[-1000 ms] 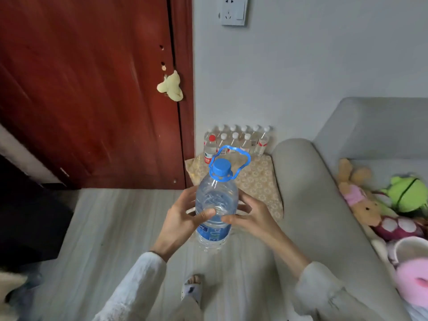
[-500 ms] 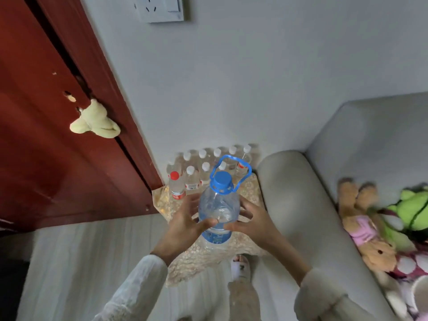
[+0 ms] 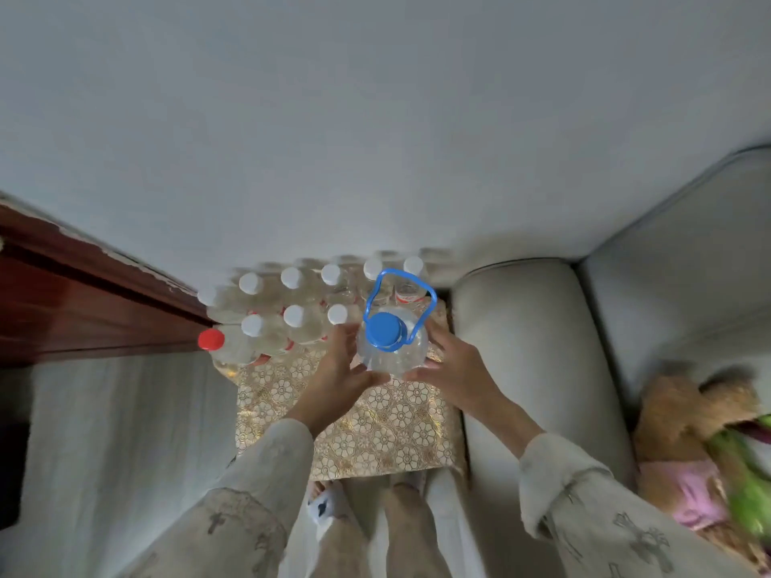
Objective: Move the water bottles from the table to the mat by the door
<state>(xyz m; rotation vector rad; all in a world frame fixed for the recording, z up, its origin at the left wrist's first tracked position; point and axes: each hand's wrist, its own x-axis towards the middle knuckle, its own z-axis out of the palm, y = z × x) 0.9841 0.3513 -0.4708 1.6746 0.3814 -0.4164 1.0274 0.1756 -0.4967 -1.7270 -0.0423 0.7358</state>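
Observation:
A large clear water bottle (image 3: 392, 348) with a blue cap and blue carry handle is gripped between my left hand (image 3: 340, 371) and my right hand (image 3: 452, 365). I hold it upright over the far part of the gold patterned mat (image 3: 375, 423), to the right of the small bottles. Whether its base touches the mat I cannot tell. Several small bottles with white caps (image 3: 294, 314) stand in rows at the mat's far edge by the wall. One small bottle with a red cap (image 3: 211, 340) stands at their left end, near the door.
The red-brown door (image 3: 83, 310) is at the left, the white wall (image 3: 375, 139) ahead. A grey sofa arm (image 3: 534, 348) borders the mat on the right, with plush toys (image 3: 701, 444) on the seat. My slippered feet (image 3: 329, 504) stand just before the mat.
I have stepped up to the mat and lean over it; the view now looks straight down. Both hands have carried the large bottle forward and lower, beside the small bottles.

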